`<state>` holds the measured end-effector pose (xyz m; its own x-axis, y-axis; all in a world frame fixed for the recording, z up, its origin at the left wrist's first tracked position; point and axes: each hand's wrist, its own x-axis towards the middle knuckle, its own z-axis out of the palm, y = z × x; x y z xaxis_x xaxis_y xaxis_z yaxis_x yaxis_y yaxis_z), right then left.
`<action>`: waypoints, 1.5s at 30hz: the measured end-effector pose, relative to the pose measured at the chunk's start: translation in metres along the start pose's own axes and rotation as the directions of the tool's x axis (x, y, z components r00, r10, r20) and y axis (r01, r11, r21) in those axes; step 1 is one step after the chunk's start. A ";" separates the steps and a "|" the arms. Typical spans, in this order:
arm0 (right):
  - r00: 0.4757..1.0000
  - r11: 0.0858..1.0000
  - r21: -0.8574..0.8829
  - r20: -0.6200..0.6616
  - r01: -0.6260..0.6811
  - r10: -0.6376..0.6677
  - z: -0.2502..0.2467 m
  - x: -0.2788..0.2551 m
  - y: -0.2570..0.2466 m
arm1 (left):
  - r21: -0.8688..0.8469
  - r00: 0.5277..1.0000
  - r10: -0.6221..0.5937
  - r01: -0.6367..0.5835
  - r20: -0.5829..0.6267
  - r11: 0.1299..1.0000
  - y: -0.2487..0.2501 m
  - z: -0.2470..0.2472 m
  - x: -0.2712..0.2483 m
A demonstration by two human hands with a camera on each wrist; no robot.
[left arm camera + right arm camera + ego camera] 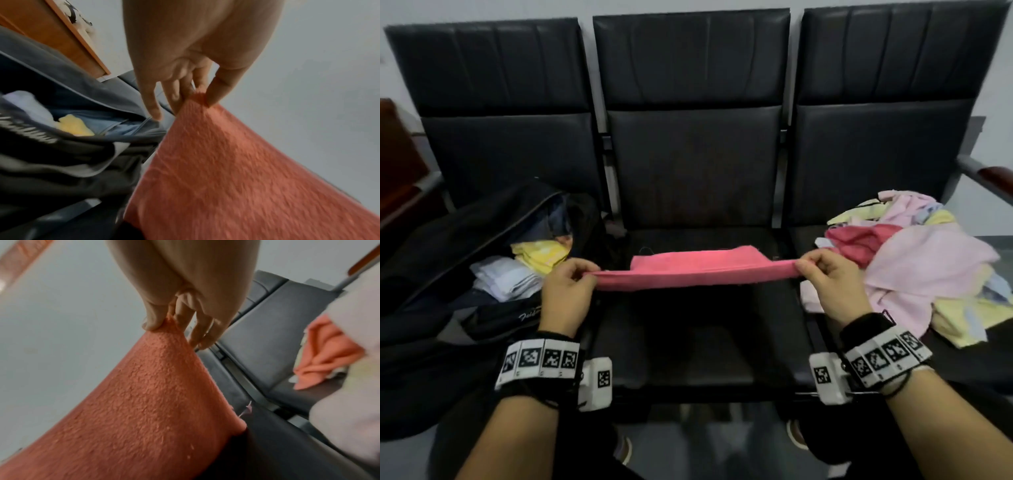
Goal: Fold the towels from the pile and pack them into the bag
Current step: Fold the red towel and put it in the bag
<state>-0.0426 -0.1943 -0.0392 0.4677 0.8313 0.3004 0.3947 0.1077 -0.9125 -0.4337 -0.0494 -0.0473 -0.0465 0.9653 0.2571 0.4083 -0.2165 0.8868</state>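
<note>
While I watch through the head view, my left hand (567, 287) and right hand (832, 281) stretch a pink towel (695, 270) taut above the middle seat (688, 342), which I take as my landmark. Each hand pinches one end corner: in the left wrist view the thumb and fingers (216, 91) close on the towel's tip while the little finger hangs loose; in the right wrist view the thumb (153, 321) presses the corner against the fingers behind it. The towel's far edge droops toward the back of the middle seat. To the left of that seat lies the open black bag (448, 246), with folded white and yellow towels (517, 270) inside. To the right of it sits the pile (914, 260) of unfolded pink, yellow and red towels.
</note>
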 end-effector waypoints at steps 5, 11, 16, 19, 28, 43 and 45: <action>0.989 0.993 -0.001 0.093 -0.119 0.119 -0.006 -0.038 0.037 | 0.119 0.974 -0.100 0.077 0.204 0.990 -0.033 -0.005 -0.037; 0.978 0.977 0.066 0.060 -0.201 0.197 -0.008 -0.043 0.056 | 0.127 0.918 -0.215 0.182 0.333 0.975 -0.038 -0.003 -0.039; 0.967 0.965 0.065 -0.014 -0.254 0.255 0.000 -0.037 0.078 | 0.169 0.896 -0.260 0.211 0.361 0.963 -0.042 0.014 -0.033; 0.957 0.956 0.049 -0.026 -0.289 0.290 0.003 -0.032 0.093 | 0.187 0.898 -0.248 0.191 0.364 0.964 -0.046 0.021 -0.025; 0.926 0.929 -0.001 -0.078 -0.370 0.368 0.025 0.004 0.123 | 0.161 0.951 -0.235 0.204 0.201 0.966 -0.068 0.072 0.012; 0.886 0.821 -0.348 -0.067 -0.452 0.459 0.047 0.046 0.171 | 0.333 0.942 -0.299 0.236 0.152 0.913 -0.112 0.123 0.045; 0.887 0.810 -0.377 -0.077 -0.449 0.456 0.045 0.042 0.171 | 0.348 0.942 -0.291 0.220 0.168 0.911 -0.114 0.122 0.042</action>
<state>0.0096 -0.1165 -0.1951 0.6555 0.7442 -0.1281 0.4081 -0.4919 -0.7691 -0.3708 0.0335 -0.1844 -0.0099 0.9967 -0.0807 0.6795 0.0659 0.7307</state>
